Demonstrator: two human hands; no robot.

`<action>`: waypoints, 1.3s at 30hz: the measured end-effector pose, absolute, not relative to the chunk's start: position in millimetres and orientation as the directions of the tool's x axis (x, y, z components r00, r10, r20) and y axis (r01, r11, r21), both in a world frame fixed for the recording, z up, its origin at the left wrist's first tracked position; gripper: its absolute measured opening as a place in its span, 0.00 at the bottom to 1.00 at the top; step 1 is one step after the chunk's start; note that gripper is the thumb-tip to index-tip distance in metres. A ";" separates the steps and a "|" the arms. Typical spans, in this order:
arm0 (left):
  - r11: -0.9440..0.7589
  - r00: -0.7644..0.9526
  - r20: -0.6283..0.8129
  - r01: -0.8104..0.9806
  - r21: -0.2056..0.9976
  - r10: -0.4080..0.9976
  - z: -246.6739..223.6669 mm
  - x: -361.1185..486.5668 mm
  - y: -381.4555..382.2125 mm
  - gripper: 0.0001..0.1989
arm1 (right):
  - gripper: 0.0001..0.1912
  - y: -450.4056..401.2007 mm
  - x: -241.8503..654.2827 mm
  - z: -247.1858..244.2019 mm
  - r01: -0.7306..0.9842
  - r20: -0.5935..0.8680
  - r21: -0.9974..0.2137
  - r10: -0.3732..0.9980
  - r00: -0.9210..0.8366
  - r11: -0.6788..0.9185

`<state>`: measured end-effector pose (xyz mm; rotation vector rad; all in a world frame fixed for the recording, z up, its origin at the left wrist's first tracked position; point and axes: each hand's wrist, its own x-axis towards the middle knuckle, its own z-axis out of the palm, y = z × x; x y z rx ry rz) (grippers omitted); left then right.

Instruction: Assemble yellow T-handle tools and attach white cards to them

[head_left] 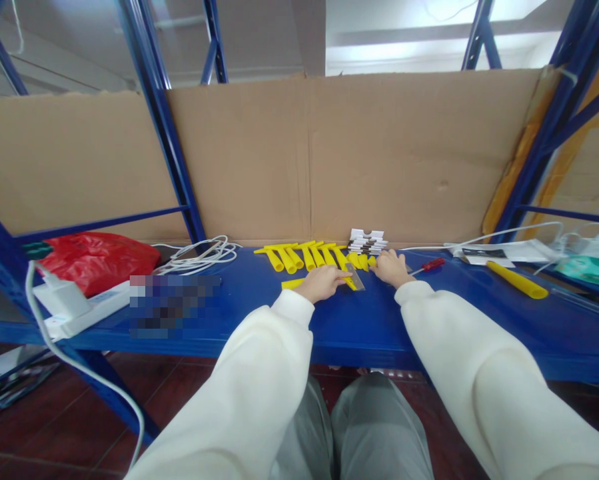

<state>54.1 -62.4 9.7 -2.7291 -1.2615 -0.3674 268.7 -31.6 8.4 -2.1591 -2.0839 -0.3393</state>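
Yellow-handled scraper: low over the blue shelf, just in front of the yellow T-shaped pieces; metal blade towards the right hand.
Handling: looks light; handle probably stiff, smooth plastic, slightly slippery; blade thin, edge possibly sharp. Best hold: round the handle, fingers off the edge.
Left hand: closed around the handle.
Right hand: fingers bent at the small yellow parts; grasp, if any, cannot be told.
White-and-dark stack: behind the small parts, near the cardboard.
Red-handled screwdriver: right of the right hand.
Yellow tube: farther right.
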 end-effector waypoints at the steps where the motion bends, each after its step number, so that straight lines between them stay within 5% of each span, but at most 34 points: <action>1: -0.648 0.626 0.263 0.761 -0.001 0.734 9.8 54.1 -62.4 0.20 | 0.21 -31.1 267.5 8.7 0.996 0.248 0.077 0.968 0.025 -0.046; 27: -0.653 0.637 0.265 0.756 -0.032 0.724 9.3 54.8 -63.1 0.20 | 0.22 -36.4 268.8 11.8 0.970 0.337 0.244 0.938 -0.081 -0.004; 33: -0.660 0.636 0.277 0.752 -0.012 0.720 8.3 54.2 -62.2 0.20 | 0.21 -36.1 273.0 11.9 0.991 0.376 0.118 0.926 0.020 -0.070; 39: -0.661 0.636 0.277 0.750 -0.004 0.720 8.4 54.0 -62.1 0.20 | 0.17 -29.6 289.3 9.9 0.952 0.526 -0.289 0.813 0.249 -0.105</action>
